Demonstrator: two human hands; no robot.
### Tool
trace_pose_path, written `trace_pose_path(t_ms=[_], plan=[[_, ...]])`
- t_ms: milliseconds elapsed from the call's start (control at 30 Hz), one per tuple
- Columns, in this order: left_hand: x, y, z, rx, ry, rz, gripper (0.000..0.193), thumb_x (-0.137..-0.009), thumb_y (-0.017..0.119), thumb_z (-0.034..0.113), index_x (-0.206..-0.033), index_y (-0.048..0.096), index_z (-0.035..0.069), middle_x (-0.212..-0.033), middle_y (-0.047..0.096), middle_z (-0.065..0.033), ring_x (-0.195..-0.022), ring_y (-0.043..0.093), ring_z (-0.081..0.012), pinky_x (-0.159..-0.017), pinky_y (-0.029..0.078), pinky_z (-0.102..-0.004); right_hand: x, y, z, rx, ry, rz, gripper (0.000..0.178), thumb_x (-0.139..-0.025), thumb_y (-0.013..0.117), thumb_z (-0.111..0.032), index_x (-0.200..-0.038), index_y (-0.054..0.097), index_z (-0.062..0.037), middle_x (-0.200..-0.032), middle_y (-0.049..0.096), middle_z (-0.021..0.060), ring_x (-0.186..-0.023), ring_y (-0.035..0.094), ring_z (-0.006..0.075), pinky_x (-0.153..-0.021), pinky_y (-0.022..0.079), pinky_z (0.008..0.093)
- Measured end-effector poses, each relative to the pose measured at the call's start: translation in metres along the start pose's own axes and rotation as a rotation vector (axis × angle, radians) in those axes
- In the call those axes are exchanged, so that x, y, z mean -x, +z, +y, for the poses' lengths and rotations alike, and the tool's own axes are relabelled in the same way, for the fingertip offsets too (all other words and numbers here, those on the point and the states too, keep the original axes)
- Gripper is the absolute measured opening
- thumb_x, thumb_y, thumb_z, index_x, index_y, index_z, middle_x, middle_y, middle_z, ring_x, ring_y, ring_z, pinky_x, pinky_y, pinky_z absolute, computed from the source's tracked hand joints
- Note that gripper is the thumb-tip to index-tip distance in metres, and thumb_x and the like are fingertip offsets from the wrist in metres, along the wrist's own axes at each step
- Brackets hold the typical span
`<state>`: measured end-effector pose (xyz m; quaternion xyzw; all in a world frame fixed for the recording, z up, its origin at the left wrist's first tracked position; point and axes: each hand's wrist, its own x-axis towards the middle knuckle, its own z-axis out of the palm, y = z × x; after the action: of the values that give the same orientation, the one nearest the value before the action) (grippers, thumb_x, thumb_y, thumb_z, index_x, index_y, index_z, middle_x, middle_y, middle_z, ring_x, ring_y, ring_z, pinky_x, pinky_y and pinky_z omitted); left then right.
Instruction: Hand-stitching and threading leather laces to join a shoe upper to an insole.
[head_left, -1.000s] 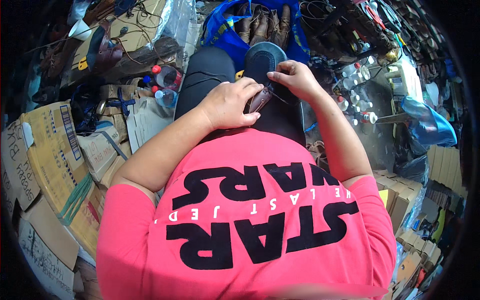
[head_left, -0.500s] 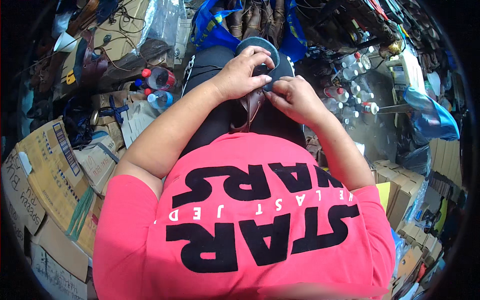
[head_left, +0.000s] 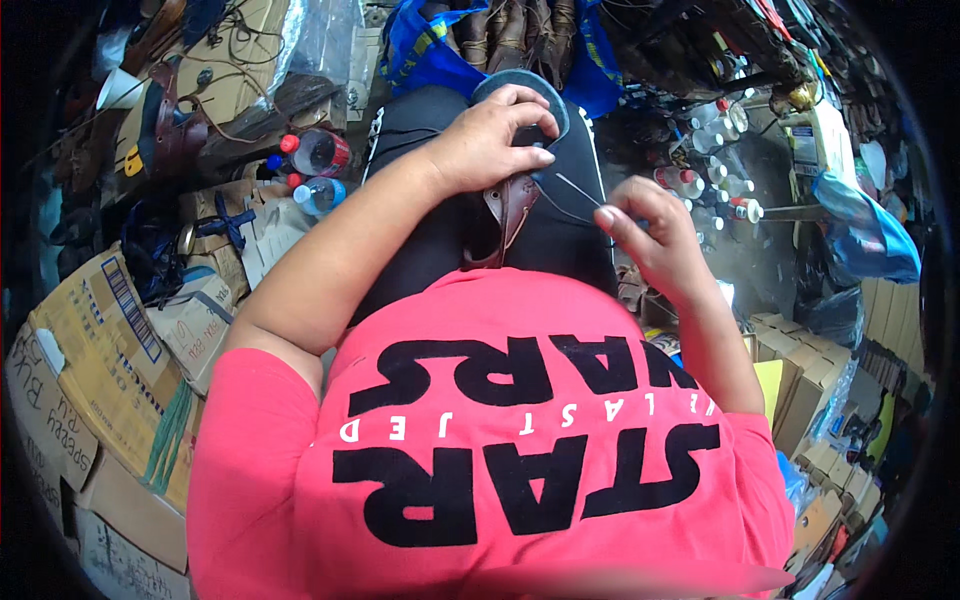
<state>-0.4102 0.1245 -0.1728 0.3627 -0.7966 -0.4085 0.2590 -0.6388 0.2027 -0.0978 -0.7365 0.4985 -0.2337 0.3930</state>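
A brown leather shoe (head_left: 508,212) lies across my lap, its grey-blue rounded sole end (head_left: 545,92) pointing away from me. My left hand (head_left: 492,140) is closed over the shoe, fingers curled on the sole end and thumb below. To the right of it, my right hand (head_left: 652,232) pinches a thin needle (head_left: 578,189) between thumb and curled fingers, apart from the shoe. A fine thread (head_left: 562,211) curves between the shoe and this hand. My left hand hides much of the shoe's far part.
A blue bag (head_left: 428,50) holding several brown leather shoes stands beyond my knees. Plastic bottles (head_left: 318,154) stand at the left, and several more bottles (head_left: 705,140) at the right. Cardboard boxes (head_left: 110,335) are piled at left; a blue plastic bag (head_left: 868,235) hangs at far right.
My right hand has drawn away from the shoe, to the right and toward me, bringing the needle and thread into view. My left hand stays on the shoe.
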Motion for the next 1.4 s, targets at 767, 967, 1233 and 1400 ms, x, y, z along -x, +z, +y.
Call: trace_pose_path(t_ms=[767, 967, 1233, 1400], plan=[[-0.007, -0.028, -0.006, -0.076, 0.032, -0.186, 0.046, -0.065, 0.077, 0.005, -0.107, 0.07, 0.023, -0.124, 0.05, -0.0067, -0.12, 0.046, -0.0262, -0.101, 0.04, -0.035, -0.034, 0.014, -0.008, 0.387, 0.004, -0.065, 0.016, -0.077, 0.062, -0.01, -0.09, 0.071, -0.0059, -0.081, 0.065, 0.0141, -0.074, 0.065, 0.0303, -0.071, 0.052, 0.0365], [-0.006, -0.027, -0.006, -0.079, 0.035, -0.172, 0.046, -0.066, 0.077, 0.005, -0.107, 0.07, 0.022, -0.124, 0.05, -0.0071, -0.119, 0.047, -0.0264, -0.101, 0.04, -0.0353, -0.035, 0.017, 0.008, 0.14, 0.033, -0.046, 0.015, -0.077, 0.063, -0.01, -0.09, 0.07, -0.0061, -0.08, 0.064, 0.0134, -0.074, 0.064, 0.0295, -0.067, 0.051, 0.0366], [-0.008, -0.025, -0.009, -0.059, 0.04, -0.18, 0.047, -0.064, 0.078, 0.006, -0.108, 0.07, 0.023, -0.123, 0.05, -0.0067, -0.118, 0.047, -0.0261, -0.1, 0.041, -0.0348, -0.045, 0.01, 0.0, 0.487, -0.176, -0.113, 0.014, -0.076, 0.063, -0.009, -0.088, 0.07, -0.008, -0.075, 0.063, 0.0091, -0.075, 0.063, 0.0277, -0.07, 0.049, 0.0363], [-0.009, -0.028, -0.005, -0.067, 0.023, -0.195, 0.046, -0.065, 0.077, 0.006, -0.108, 0.07, 0.024, -0.124, 0.05, -0.0066, -0.118, 0.047, -0.0261, -0.1, 0.04, -0.0351, -0.042, 0.018, 0.027, 0.134, -0.045, -0.096, 0.017, -0.077, 0.066, -0.006, -0.093, 0.072, -0.01, -0.077, 0.061, 0.0067, -0.074, 0.061, 0.0217, -0.07, 0.048, 0.0312]])
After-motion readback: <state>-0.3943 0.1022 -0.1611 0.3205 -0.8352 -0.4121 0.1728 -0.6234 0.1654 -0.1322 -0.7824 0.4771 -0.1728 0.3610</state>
